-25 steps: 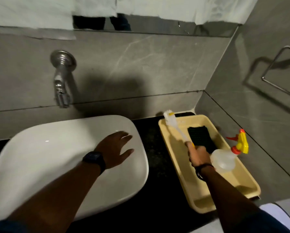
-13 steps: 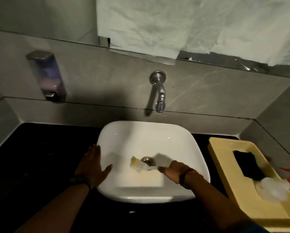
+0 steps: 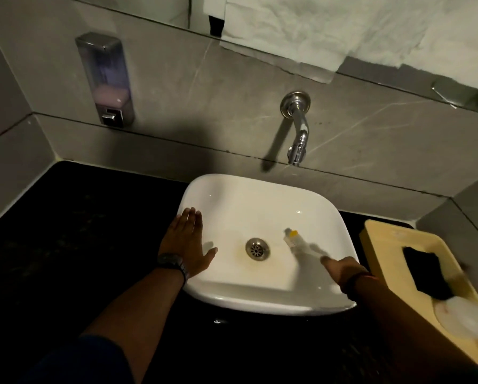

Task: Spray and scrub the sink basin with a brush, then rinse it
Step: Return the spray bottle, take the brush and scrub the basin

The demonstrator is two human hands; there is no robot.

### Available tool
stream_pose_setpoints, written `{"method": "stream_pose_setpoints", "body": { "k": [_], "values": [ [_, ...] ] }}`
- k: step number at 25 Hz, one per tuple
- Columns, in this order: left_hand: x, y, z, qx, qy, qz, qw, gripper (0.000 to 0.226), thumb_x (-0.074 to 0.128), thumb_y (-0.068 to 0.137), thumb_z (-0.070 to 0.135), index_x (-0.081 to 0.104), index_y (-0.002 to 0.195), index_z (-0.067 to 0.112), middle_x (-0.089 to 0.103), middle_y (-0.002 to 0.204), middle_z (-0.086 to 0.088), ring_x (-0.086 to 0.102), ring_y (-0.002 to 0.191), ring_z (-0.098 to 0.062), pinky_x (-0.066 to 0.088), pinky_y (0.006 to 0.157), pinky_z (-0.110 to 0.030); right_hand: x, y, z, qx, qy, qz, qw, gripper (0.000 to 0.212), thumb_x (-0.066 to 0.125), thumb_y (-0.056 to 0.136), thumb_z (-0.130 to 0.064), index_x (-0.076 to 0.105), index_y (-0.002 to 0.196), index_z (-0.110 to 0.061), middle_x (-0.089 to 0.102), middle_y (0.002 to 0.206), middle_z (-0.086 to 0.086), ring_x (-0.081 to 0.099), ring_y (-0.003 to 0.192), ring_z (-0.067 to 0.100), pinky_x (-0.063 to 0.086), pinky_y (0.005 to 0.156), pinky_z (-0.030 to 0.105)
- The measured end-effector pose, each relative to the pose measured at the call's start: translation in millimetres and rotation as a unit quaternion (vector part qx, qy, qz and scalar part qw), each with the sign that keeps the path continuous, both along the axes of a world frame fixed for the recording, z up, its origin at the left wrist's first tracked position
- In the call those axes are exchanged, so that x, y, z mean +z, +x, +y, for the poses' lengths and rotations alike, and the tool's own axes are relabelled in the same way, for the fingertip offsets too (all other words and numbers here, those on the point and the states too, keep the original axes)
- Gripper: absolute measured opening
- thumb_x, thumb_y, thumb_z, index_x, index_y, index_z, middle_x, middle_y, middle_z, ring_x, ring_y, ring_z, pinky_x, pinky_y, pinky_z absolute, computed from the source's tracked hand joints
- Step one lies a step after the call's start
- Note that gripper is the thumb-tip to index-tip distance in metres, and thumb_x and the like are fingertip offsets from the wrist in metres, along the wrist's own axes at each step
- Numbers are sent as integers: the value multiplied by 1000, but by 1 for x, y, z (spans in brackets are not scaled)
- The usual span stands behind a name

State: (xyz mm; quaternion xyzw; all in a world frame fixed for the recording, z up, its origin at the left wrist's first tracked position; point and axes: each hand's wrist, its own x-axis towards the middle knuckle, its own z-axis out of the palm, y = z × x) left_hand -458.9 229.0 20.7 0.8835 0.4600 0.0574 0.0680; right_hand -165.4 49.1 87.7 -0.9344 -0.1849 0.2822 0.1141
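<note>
- The right hand [image 3: 343, 271] is closed around the handle of the brush [image 3: 298, 241], at the near-right corner of the sink basin [image 3: 232, 195].
- The brush's long axis runs from that hand up and to the left, and its bristled head lies down on the basin floor just right of the drain [image 3: 257, 248] (the handle is blurred, so the exact finger wrap cannot be told).
- The yellowish stain around the drain lies to the left of the bristles, so the next stroke is likely a sweep leftward along that same axis.
- The left hand [image 3: 188, 242] is spread flat with nothing in it, palm down on the basin's left rim, thumb reaching inward; it seems to be bracing.
- The right hand is the nearer one to the tap [image 3: 297, 128] on the back wall, for the rinse to come.
- The spray bottle [image 3: 465, 317] lies in the yellow tray [image 3: 382, 239] on the tabletop [image 3: 80, 231], right of the basin, beside a dark scouring pad [image 3: 423, 270].
</note>
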Motion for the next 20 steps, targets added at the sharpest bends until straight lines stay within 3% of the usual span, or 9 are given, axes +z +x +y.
{"method": "stream_pose_setpoints", "body": {
  "k": [2, 4, 7, 9, 11, 13, 16, 18, 20],
  "values": [
    [2, 2, 0, -1, 8, 28, 1000, 94, 37, 80, 63, 0, 144, 4, 8, 157, -17, 2, 145, -29, 1, 119, -41, 11, -10, -14, 22, -29, 77, 996, 47, 57, 83, -52, 60, 85, -5, 55, 47, 6, 44, 36, 19, 31, 43, 22],
    [2, 3, -1, -3, 11, 49, 999, 93, 36, 81, 62, 0, 145, 5, 7, 158, -16, 1, 145, -28, 1, 119, -41, 14, -36, -13, 74, -78, 167, 980, 45, 58, 75, -57, 49, 65, -14, 37, 36, -2, 27, 27, 15, 23, 38, 15],
    [3, 3, -1, -2, 12, 37, 999, 87, 36, 84, 58, 1, 145, 7, 8, 158, -13, 2, 145, -27, 2, 119, -41, 0, -68, 20, 144, -12, 185, 972, 41, 59, 77, -58, 47, 66, -20, 46, 49, -3, 38, 29, 13, 28, 33, 15],
    [2, 3, 0, -5, 17, 19, 1000, 83, 37, 84, 53, 3, 145, 8, 11, 158, -13, 4, 145, -27, 3, 120, -40, -8, -65, 45, 158, 33, 64, 985, 47, 54, 83, -59, 63, 99, -16, 65, 87, 10, 67, 72, 18, 50, 63, 23],
    [0, 3, 1, -1, 25, -1, 1000, 81, 39, 84, 50, 5, 145, 8, 15, 157, -13, 6, 145, -27, 4, 119, -40, -6, -45, 60, 96, 0, -59, 994, 72, 50, 84, -62, 54, 128, -6, 61, 125, 22, 60, 110, 34, 46, 92, 37],
    [-2, 3, 1, 1, 37, -7, 999, 80, 41, 84, 47, 7, 145, 7, 17, 156, -13, 8, 145, -27, 4, 119, -40, -4, -26, 66, 59, -2, -39, 998, 70, 50, 82, -62, 57, 122, -5, 67, 106, 20, 65, 83, 33, 51, 73, 35],
    [-3, 3, 3, 2, 38, -8, 999, 79, 43, 84, 44, 8, 145, 7, 19, 156, -12, 8, 145, -26, 4, 119, -39, -8, -60, 67, 141, -23, 153, 978, 51, 56, 74, -67, 58, 79, -16, 48, 43, -1, 34, 29, 15, 30, 41, 14],
    [-4, 2, 4, 1, 38, -13, 999, 78, 43, 84, 43, 10, 145, 7, 21, 155, -12, 9, 145, -25, 6, 119, -39, -20, -80, 58, 235, 1, 189, 953, 48, 58, 73, -67, 59, 91, -23, 54, 50, -5, 43, 36, 14, 32, 41, 17],
    [-4, 2, 4, 3, 37, -13, 999, 78, 42, 84, 44, 10, 145, 7, 21, 155, -12, 10, 145, -25, 7, 119, -39, -22, -67, 45, 268, 36, 35, 962, 61, 51, 80, -67, 55, 124, -24, 70, 102, 8, 65, 86, 26, 47, 71, 28]
  ]
}}
